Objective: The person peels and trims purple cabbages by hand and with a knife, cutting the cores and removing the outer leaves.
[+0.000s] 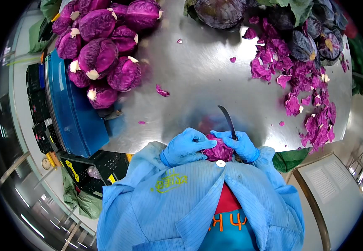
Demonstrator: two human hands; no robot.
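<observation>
Both my hands wear blue gloves and are at the near edge of the metal table, in front of my chest. Between them is a purple cabbage. My left hand grips its left side, with fingers curled over the leaves. My right hand is at its right side and also holds a knife, whose dark curved blade points up and away from me. Part of the cabbage is hidden by my fingers.
Peeled purple cabbages are piled at the back left of the metal table. Untrimmed dark cabbages and loose purple leaves lie right. A blue bin and black crate stand left.
</observation>
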